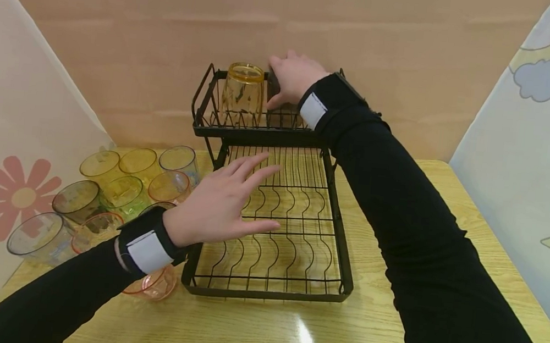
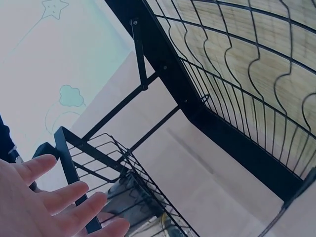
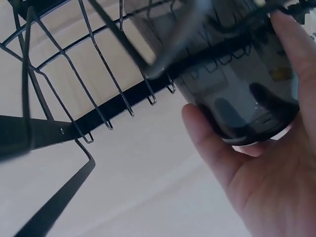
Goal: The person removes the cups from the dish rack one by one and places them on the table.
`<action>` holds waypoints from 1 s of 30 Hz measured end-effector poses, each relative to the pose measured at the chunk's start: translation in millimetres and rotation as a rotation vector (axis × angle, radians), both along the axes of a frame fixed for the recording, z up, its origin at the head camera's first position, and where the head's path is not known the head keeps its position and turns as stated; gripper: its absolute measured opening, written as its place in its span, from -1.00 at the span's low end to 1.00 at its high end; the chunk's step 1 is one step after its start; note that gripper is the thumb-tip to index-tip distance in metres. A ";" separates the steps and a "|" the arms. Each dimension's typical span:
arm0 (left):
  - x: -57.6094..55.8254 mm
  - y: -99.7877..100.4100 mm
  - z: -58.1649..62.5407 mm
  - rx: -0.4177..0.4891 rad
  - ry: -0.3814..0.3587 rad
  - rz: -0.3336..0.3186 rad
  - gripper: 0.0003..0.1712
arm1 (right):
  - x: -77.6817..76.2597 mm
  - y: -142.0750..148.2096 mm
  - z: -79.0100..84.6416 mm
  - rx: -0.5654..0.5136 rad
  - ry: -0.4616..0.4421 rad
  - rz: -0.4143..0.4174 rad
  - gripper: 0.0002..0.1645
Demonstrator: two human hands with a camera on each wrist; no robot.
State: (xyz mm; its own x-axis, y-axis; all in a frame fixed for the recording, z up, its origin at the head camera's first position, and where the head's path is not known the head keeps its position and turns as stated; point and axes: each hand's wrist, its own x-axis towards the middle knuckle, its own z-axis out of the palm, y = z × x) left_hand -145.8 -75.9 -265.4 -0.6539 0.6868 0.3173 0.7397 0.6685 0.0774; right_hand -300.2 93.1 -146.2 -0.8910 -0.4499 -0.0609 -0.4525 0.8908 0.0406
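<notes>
My right hand [image 1: 300, 79] grips a dark grey glass [image 3: 232, 98] in the upper basket [image 1: 258, 135] of a black two-tier dish rack [image 1: 345, 255]. The right wrist view shows thumb and fingers curled around the glass near its closed end, with the basket wires close by. Beside it, on the left of that basket, an amber glass [image 1: 243, 92] stands upside down. My left hand [image 1: 217, 207] hovers over the lower tier, fingers spread and holding nothing. In the left wrist view, its loose fingers [image 2: 74, 210] show in front of the upper basket.
Several tumblers stand mouth up on the wooden table [image 1: 220, 332] left of the rack, among them a yellow glass [image 1: 98, 166], a green glass [image 1: 124, 195], a grey glass [image 1: 75, 199] and a clear glass [image 1: 42, 235]. A pink glass [image 1: 159, 284] is partly behind my left forearm.
</notes>
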 end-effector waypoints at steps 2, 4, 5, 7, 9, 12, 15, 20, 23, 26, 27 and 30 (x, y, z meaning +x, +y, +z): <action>-1.4 4.3 -1.1 -0.001 -0.012 0.000 0.03 | -0.5 1.5 0.4 -0.009 0.022 0.012 -0.01; -2.1 8.1 -2.1 0.004 -0.021 -0.008 0.03 | -0.3 3.5 1.8 -0.020 0.050 0.019 -0.03; -2.1 9.8 -2.6 0.009 -0.027 -0.013 0.02 | 0.2 4.8 3.3 -0.026 0.068 0.021 -0.05; -2.0 13.3 -3.3 0.020 -0.031 -0.022 0.02 | 2.2 7.5 9.1 -0.036 0.106 0.024 -0.08; -1.5 16.2 -3.3 0.031 -0.034 -0.026 0.03 | 4.4 10.1 17.8 -0.052 0.129 0.019 -0.10; -1.1 18.6 -3.3 0.049 -0.045 -0.023 0.03 | 7.3 14.2 32.8 -0.066 0.159 0.016 -0.09; -1.2 19.6 -3.9 0.066 -0.065 -0.022 0.03 | 9.8 19.8 43.5 -0.084 0.172 0.016 -0.11; 0.7 21.2 -5.9 0.121 -0.144 -0.018 0.04 | 15.2 33.6 47.6 -0.139 0.171 0.028 -0.11; 3.5 22.5 -6.4 0.201 -0.240 -0.017 0.02 | 21.0 44.4 46.0 -0.208 0.158 0.038 -0.12; 6.3 24.4 -5.2 0.306 -0.342 -0.020 -0.05 | 28.5 55.0 43.8 -0.304 0.133 0.047 -0.11; 7.3 25.1 -4.5 0.346 -0.369 -0.025 -0.08 | 31.6 58.2 43.3 -0.336 0.128 0.054 -0.11; 9.4 27.7 -2.7 0.477 -0.448 -0.044 -0.06 | 41.9 66.2 43.1 -0.431 0.130 0.067 -0.12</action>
